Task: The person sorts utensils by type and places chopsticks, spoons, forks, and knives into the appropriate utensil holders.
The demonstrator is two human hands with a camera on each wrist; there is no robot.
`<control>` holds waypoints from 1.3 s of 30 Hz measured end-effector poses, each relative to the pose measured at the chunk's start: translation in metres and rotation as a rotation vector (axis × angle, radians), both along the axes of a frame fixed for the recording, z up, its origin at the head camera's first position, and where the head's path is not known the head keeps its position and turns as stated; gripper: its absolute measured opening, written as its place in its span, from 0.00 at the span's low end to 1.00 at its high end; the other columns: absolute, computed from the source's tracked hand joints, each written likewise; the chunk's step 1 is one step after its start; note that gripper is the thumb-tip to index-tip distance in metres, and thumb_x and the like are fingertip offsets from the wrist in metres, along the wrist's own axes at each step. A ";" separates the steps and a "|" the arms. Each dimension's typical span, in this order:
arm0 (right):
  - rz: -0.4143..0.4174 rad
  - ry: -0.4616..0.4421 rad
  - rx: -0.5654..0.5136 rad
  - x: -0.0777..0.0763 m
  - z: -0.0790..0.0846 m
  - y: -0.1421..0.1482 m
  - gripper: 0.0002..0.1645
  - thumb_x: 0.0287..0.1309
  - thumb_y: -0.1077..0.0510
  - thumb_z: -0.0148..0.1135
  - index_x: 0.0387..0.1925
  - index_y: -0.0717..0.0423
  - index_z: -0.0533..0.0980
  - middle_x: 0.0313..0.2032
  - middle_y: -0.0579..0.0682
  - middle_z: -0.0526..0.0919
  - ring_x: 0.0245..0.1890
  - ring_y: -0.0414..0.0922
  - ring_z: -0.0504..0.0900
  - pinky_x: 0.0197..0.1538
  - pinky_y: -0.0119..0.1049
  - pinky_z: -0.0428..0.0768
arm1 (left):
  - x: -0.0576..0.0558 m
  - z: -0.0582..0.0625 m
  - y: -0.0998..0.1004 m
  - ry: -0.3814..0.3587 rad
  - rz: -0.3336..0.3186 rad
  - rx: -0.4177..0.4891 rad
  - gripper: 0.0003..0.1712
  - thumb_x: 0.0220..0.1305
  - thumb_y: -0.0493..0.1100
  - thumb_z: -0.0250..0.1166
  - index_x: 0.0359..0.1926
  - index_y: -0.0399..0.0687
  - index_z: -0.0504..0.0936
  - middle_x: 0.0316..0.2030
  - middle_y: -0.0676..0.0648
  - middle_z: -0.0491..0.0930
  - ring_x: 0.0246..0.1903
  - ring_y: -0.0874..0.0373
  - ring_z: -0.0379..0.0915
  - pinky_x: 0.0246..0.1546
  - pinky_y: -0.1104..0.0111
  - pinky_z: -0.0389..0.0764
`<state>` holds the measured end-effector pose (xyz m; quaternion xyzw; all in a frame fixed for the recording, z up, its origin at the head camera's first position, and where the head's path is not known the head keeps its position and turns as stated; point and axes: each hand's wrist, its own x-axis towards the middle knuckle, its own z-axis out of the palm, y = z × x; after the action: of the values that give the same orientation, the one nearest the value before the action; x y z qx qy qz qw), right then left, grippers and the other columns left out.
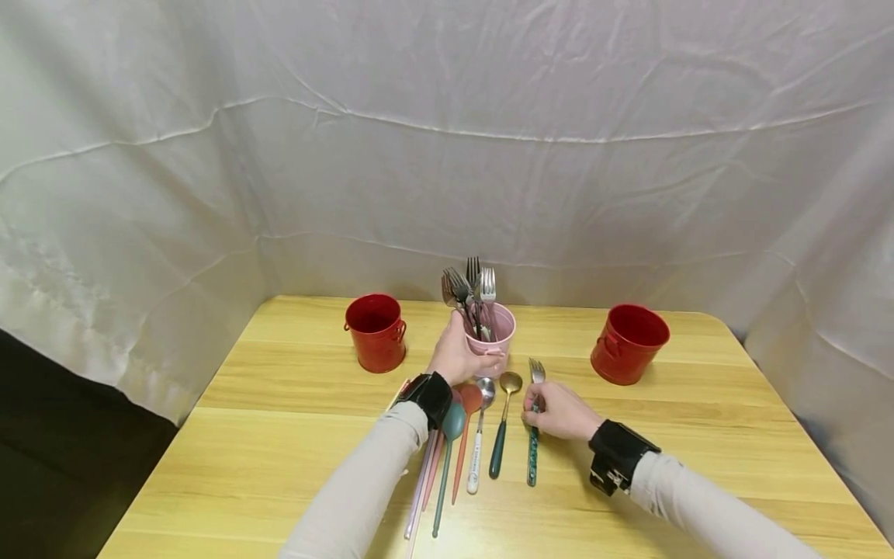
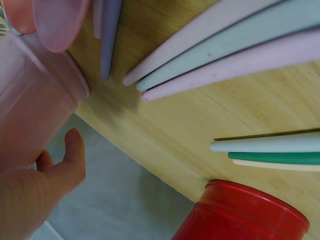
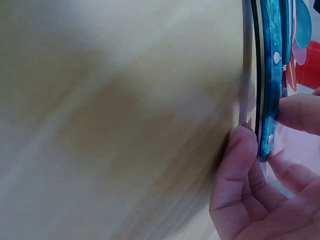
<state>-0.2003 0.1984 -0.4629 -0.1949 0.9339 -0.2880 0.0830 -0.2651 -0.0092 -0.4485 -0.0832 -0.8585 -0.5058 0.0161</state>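
Note:
My left hand [image 1: 456, 354] holds the side of a pink bucket [image 1: 507, 343], the thumb across its front. Several metal forks [image 1: 473, 278] stand in it, tines up. My right hand [image 1: 559, 411] pinches the teal patterned handle of a fork [image 1: 533, 462] between thumb and fingers; its tines point toward the back of the table. In the right wrist view, the fingertips lie on both sides of this teal handle [image 3: 271, 80]. Just left of that fork lie a gold spoon with a dark green handle [image 1: 498, 450] and a silver spoon with a white handle [image 1: 475, 462].
One red bucket [image 1: 380, 349] stands at the back left, another [image 1: 624, 361] at the back right. Orange [image 1: 462, 458] and teal [image 1: 444, 481] spoons lie beside pink and lilac utensils under my left forearm. More pale and green handles [image 2: 270, 145] show in the left wrist view.

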 end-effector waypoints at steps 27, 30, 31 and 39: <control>0.029 0.047 -0.264 0.013 -0.002 0.013 0.08 0.56 0.70 0.58 0.36 0.59 0.70 0.30 0.50 0.76 0.23 0.41 0.72 0.25 0.31 0.72 | 0.000 0.002 -0.001 -0.008 0.002 -0.006 0.55 0.34 0.49 0.81 0.61 0.49 0.57 0.55 0.45 0.71 0.55 0.53 0.69 0.61 0.60 0.67; 0.045 0.059 -0.284 0.013 0.002 0.012 0.07 0.58 0.70 0.57 0.38 0.61 0.70 0.31 0.52 0.76 0.25 0.41 0.73 0.26 0.32 0.73 | 0.000 0.002 -0.001 -0.008 0.003 -0.011 0.55 0.34 0.49 0.81 0.61 0.49 0.57 0.56 0.45 0.71 0.55 0.53 0.69 0.61 0.60 0.68; 0.045 0.067 -0.286 0.013 0.003 0.012 0.07 0.58 0.70 0.57 0.38 0.61 0.70 0.31 0.52 0.77 0.25 0.41 0.73 0.26 0.32 0.74 | 0.000 0.002 -0.001 -0.008 0.003 -0.012 0.55 0.34 0.49 0.81 0.61 0.49 0.57 0.56 0.45 0.71 0.55 0.53 0.69 0.60 0.60 0.68; 0.008 0.171 -0.304 0.004 0.021 0.009 0.07 0.58 0.69 0.60 0.36 0.56 0.73 0.30 0.55 0.79 0.25 0.43 0.73 0.25 0.32 0.73 | -0.001 0.000 0.000 0.009 0.003 -0.018 0.54 0.35 0.49 0.80 0.61 0.50 0.57 0.56 0.45 0.71 0.55 0.53 0.69 0.60 0.59 0.68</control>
<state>-0.1962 0.2078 -0.4418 -0.2329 0.8824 -0.4080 -0.0258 -0.2657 -0.0093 -0.4484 -0.0843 -0.8630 -0.4977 0.0200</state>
